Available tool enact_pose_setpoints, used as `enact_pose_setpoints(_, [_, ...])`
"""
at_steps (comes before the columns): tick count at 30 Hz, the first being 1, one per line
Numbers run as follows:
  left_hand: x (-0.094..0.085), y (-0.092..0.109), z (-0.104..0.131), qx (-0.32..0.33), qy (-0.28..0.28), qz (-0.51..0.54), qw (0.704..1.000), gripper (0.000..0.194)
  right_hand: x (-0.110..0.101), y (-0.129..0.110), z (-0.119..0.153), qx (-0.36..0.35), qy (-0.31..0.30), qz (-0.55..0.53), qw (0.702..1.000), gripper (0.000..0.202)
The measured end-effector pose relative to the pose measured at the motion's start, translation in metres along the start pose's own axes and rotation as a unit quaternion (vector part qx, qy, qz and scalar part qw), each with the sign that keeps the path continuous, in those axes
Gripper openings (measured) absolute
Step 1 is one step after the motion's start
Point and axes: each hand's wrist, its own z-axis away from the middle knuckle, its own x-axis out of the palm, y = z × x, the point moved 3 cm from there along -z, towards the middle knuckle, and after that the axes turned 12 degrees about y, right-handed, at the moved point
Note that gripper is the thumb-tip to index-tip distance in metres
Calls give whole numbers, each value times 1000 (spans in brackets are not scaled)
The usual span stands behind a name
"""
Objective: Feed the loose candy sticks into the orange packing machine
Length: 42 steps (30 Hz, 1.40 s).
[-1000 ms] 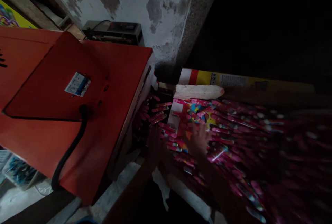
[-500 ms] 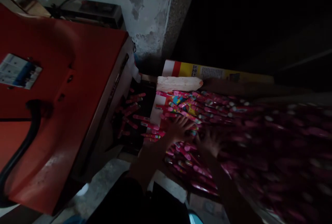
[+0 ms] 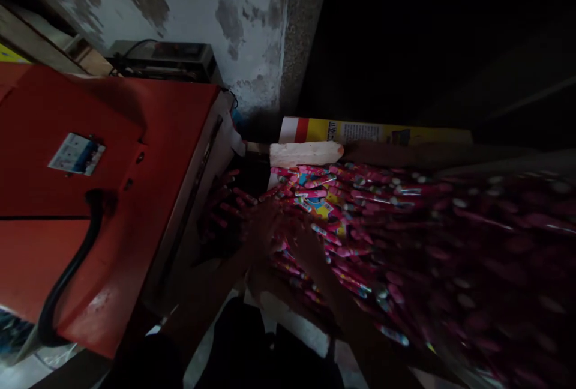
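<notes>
A wide heap of slim pink marker-like sticks with printed wrappers and paler ends covers the surface before me. My left hand is at the heap's left end, dark and smeared by motion, so its fingers are hard to make out. Close beside it, my right hand lies on the sticks with its fingers reaching out to the left. No single stick shows clearly gripped in either hand. More pink sticks lie in the dark gap left of my hands.
A red machine with a black hose stands at the left. Behind the heap are a pale wooden block and a yellow printed board. A peeling wall rises at the back. The right side is very dark.
Both hands have moved left across the heap toward the machine. Sticks have shifted left with them, covering the pale strip at the heap's left edge. The camera view has tilted slightly.
</notes>
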Motion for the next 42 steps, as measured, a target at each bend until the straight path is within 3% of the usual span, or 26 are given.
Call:
enact_pose_setpoints(2, [7, 13, 2, 35, -20, -1, 999, 75, -15, 19, 11, -21, 20, -17, 999, 46])
enact_pose_setpoints(5, [14, 13, 4, -16, -26, -41, 999, 71, -27, 64, 34, -25, 120, 31, 992, 52])
enact_pose_setpoints(7, [15, 3, 7, -80, -17, -78, 994, 69, -20, 86, 50, -47, 182, 90, 978, 67])
enact_pose_setpoints(9, [13, -9, 15, -135, -9, -113, 984, 67, -2, 95, 61, -84, 188, 128, 970, 81])
enact_pose_setpoints(12, [6, -22, 30, -189, -7, -149, 971, 63, 29, 82, 61, -130, 134, 143, 972, 88])
enact_pose_setpoints(14, [2, -23, 35, -192, -4, -148, 970, 63, 42, 63, 51, -134, 112, 138, 975, 87])
enact_pose_setpoints(18, [6, -6, 27, -90, -13, -80, 993, 67, 52, 20, 30, -155, 107, 108, 976, 84])
enact_pose_setpoints(21, [12, 2, 17, -41, -24, -47, 998, 71, 52, 6, 29, -202, 94, 70, 972, 77])
enact_pose_setpoints(24, [11, -9, 16, -55, -22, -39, 997, 72, 43, 27, 45, -220, 98, 55, 969, 71])
enact_pose_setpoints(29, [2, -27, 29, -70, -22, -42, 996, 66, 37, 86, 67, -174, 131, 105, 970, 85])
enact_pose_setpoints(31, [2, -20, 29, -51, -29, -37, 998, 67, 43, 85, 63, -169, 127, 118, 970, 85])
enact_pose_setpoints(34, [6, 0, 22, 21, -53, -9, 998, 64, 53, 63, 46, -151, 128, 126, 972, 84])
enact_pose_setpoints(36, [7, 5, 17, 21, -63, -19, 998, 61, 54, 50, 36, -152, 124, 122, 973, 82])
enact_pose_setpoints(42, [-3, -31, 37, -43, -103, -85, 990, 60, 45, 59, 42, -171, 116, 125, 970, 82])
